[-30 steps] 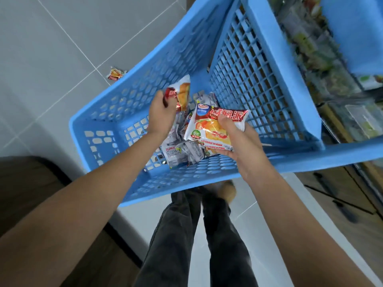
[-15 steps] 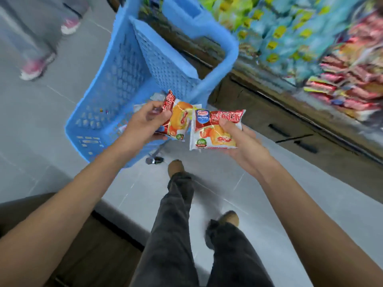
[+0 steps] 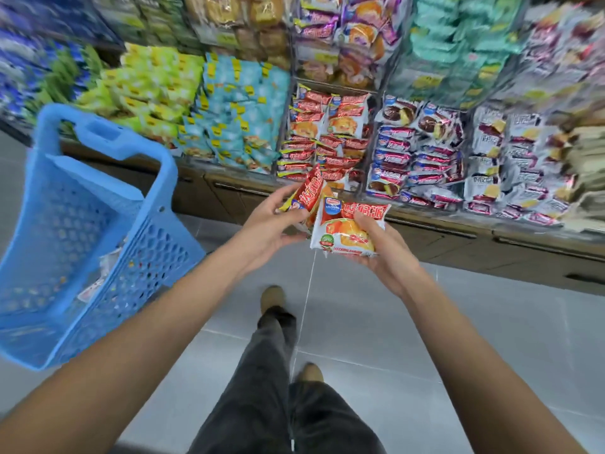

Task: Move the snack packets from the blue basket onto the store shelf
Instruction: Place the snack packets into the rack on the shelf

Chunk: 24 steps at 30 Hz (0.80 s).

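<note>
Left hand grips tilted packet, right hand cradles flat packet (edges overlapping) before shelf.

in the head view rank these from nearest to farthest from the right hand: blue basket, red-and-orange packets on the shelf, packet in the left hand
1. Packet in the left hand, just left of the right hand.
2. Red-and-orange packets on the shelf, straight ahead above it.
3. Blue basket, far left on the floor.

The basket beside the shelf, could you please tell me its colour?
Blue: the basket is a light blue plastic lattice, seen in the head view.
</note>
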Available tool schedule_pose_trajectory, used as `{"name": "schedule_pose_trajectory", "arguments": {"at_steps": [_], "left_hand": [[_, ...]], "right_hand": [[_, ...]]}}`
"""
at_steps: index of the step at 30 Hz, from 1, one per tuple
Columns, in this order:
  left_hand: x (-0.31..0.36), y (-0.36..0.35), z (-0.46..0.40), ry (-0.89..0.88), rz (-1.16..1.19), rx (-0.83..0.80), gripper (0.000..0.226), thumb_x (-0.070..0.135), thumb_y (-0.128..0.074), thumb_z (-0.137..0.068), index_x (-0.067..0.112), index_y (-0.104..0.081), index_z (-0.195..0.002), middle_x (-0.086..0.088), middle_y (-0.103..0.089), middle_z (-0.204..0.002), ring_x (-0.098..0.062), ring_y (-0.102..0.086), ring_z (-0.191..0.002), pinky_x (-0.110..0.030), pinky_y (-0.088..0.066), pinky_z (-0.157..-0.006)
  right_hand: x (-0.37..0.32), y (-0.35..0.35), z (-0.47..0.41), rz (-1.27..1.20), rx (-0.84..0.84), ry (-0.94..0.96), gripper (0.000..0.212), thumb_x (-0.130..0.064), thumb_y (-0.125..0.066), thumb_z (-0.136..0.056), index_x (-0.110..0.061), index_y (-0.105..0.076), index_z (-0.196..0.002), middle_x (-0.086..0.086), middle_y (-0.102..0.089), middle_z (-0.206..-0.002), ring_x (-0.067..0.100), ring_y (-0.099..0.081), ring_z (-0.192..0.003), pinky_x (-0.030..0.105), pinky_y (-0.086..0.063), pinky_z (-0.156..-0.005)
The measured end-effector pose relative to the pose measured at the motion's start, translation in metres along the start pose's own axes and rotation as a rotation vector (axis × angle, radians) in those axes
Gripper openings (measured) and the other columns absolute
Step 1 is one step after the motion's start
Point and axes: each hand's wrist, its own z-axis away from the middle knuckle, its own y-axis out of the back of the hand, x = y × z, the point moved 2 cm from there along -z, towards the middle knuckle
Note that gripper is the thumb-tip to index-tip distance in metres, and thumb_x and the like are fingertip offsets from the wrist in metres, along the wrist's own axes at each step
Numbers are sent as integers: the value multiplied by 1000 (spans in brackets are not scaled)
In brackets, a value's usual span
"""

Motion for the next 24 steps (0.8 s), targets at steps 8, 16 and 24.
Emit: {"name": "schedule_pose_trajectory", "arguments": {"at_steps": [8,16,24], "left_hand": [[16,-12,-106,134,59,-4,46,8,-55,-89,14,-41,-133,-15,-58,-125,-31,-58,-113,-55,-48,-92],[19,18,-240,224,-326,221,48,22,-63,-86,7,-42,-126,-15,-56,-129,-30,-57,-114,-52,-48,-94],[6,-6,-333,143,-586,118,51,32,-67,-81,22,-45,-126,5,-55,-123,-15,-51,-109,-28,-38,-89]], "right_hand": [[-36,16,-78,4,74,-34,19,-33,-64,-86,-20,-62,-99,-2,-77,-84,12,-73,-79,27,-58,-64],[-66,52,-168,192,348,-112,24,-39,-67,-82,-23,-59,-98,-1,-70,-88,14,-69,-80,32,-57,-69],[-77,91,-198,133,461,-101,17,-38,-66,-83,-26,-60,-92,-6,-73,-82,8,-71,-72,30,-56,-66]]}}
